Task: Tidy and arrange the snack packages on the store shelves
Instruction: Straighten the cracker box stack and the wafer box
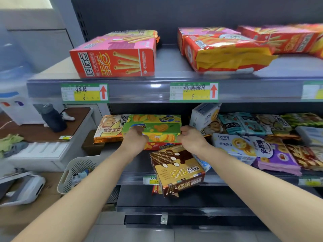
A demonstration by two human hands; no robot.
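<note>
- Shelving unit (157, 92): dark metal tiers with price labels on the front rails. The upper shelf (166, 63) and the middle shelf (132, 179) carry the stock.
- Red box (113, 62): lies flat at the left front corner of the upper shelf. Red-and-yellow packs (223, 55) are piled askew toward the right end, well apart from it.
- Mixed packets (272, 151): a loose heap of bags and cartons over the right half of the middle shelf, overlapping at several angles.
- Brown box (176, 170): tilted at the front edge of the middle shelf, its lower corner overhanging the rail. It lies below the hands and toward the person, nearer the right wrist than the left.
- Green box (153, 131): the item in hand, on the left half of the middle shelf. It sits on a red carton (160, 146), with a yellow-green carton (153, 118) just behind. Its long axis runs left to right, parallel to the front edge.
- Left hand (134, 139) and right hand (192, 137): fingers curl onto the opposite short ends of the green box and grip it between them; the left is motion-blurred. The box lies straight ahead, midway between the hands, so neither is nearer. Squaring it to the stack probably calls for an even two-handed push toward the back of the shelf.
</note>
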